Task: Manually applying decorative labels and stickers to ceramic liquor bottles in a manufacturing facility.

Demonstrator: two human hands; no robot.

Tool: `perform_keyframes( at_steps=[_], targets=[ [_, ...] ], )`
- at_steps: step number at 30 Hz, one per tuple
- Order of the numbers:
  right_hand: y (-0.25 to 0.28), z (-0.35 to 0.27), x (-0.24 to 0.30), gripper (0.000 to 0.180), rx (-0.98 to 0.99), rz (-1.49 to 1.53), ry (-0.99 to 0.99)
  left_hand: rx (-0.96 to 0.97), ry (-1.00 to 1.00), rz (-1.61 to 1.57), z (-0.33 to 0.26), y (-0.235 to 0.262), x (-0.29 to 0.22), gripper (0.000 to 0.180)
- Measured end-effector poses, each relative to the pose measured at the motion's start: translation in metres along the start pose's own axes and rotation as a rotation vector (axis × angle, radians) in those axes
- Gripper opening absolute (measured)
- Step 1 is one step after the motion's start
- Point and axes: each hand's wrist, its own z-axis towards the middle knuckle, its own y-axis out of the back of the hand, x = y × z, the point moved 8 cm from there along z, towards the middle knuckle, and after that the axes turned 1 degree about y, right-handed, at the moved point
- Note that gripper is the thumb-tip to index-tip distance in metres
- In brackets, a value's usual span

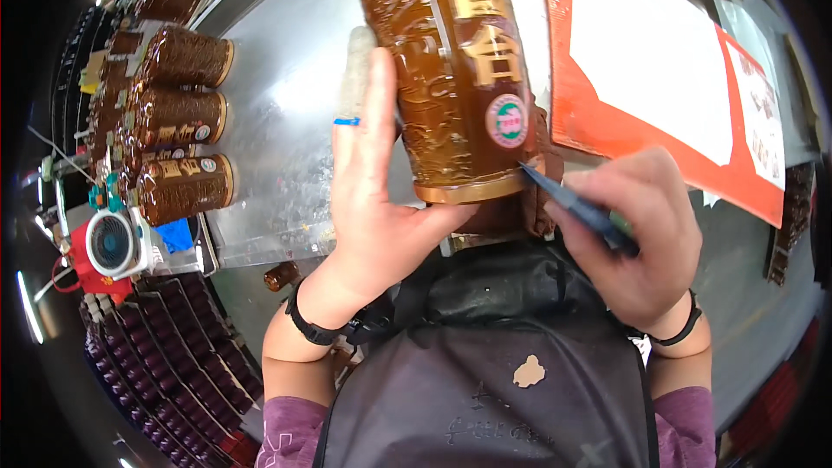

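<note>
A large glossy brown jar (433, 87) tilts in front of me, with raised relief, gold lettering, a round pink-and-green emblem and a gold band round its lower end. My left hand (368, 182) steadies it, fingers stretched along its left side and thumb at the lower end. One of those fingers wears a pale cover with a blue band. In my right hand (637, 234) is a slim dark pointed tool (568, 199), pinched between thumb and fingers. Its tip meets the jar's surface just above the gold band. Whether it is a blade or tweezers, I cannot tell.
Several similar brown jars (182, 117) lie at the left of the metal table (277, 147). Beyond them are a small white fan (113, 243) and racks of dark purple pieces (165, 364). An orange board with white sheets (641, 61) lies at the right. A dark apron (485, 399) covers my lap.
</note>
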Motion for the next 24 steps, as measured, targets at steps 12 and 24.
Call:
perform_keyframes(
  at_steps=[12, 24],
  targets=[
    [-0.002, 0.002, 0.023, 0.039, 0.103, -0.079, 0.074, -0.075, -0.263, 0.39, 0.004, 0.009, -0.027, 0.084],
    [0.016, -0.006, 0.0, 0.051, -0.078, 0.175, -0.404, -0.133, -0.369, 0.275, -0.004, 0.013, -0.029, 0.075]
  ],
)
